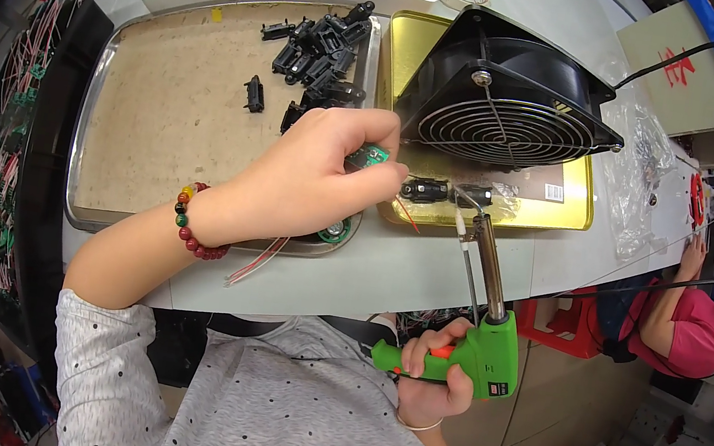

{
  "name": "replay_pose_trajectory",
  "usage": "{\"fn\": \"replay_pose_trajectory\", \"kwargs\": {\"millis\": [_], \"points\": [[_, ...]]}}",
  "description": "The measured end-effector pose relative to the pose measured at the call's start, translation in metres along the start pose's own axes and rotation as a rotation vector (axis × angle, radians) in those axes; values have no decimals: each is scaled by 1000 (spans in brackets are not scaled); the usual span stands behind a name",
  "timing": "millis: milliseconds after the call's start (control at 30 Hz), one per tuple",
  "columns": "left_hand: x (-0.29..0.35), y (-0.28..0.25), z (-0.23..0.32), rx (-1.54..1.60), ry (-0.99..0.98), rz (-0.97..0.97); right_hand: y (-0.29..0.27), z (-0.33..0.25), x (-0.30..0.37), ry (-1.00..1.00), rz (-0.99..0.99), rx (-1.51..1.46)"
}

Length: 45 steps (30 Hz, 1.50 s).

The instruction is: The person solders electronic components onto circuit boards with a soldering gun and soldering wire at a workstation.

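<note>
The left hand (306,165) pinches a small green circuit board (372,156) between thumb and fingers above the near right corner of a shallow, tan-bottomed metal tray (160,120), where small black plastic parts (315,55) lie heaped at the far right. Well apart, at the near right, the right hand (425,404) is wrapped around a bright green pistol-shaped soldering gun (494,359), its metal tip over a shiny gold-coloured tray (574,205) holding a black grilled fan (503,139).

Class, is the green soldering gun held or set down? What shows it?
Held: the right hand grips the green soldering gun by its handle.
</note>
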<state>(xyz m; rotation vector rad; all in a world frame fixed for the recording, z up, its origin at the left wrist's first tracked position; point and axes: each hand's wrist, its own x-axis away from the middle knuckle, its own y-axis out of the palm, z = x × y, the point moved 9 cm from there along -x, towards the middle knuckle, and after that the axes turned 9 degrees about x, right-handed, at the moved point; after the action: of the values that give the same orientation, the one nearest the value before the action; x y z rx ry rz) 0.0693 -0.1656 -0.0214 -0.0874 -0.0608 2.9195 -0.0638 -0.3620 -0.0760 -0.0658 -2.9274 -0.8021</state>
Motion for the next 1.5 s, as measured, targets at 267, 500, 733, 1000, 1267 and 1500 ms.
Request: {"fn": "replay_pose_trajectory", "kwargs": {"millis": [267, 500, 733, 1000, 1267, 1500], "points": [[1, 5, 3, -71, -70, -112, 6, -4, 1, 18, -15, 20], [-1, 4, 6, -34, -43, -51, 6, -7, 1, 24, 15, 43], [-1, 4, 6, -87, -45, -83, 7, -5, 1, 26, 31, 80], [-4, 7, 8, -70, -51, -82, 4, -9, -1, 52, 47, 59], [-7, 11, 10, -70, -23, -84, 3, -14, -5, 5, 5, 6], [-9, 12, 11, -47, -11, -71, 1, -16, -7, 8, 4, -9]]}}
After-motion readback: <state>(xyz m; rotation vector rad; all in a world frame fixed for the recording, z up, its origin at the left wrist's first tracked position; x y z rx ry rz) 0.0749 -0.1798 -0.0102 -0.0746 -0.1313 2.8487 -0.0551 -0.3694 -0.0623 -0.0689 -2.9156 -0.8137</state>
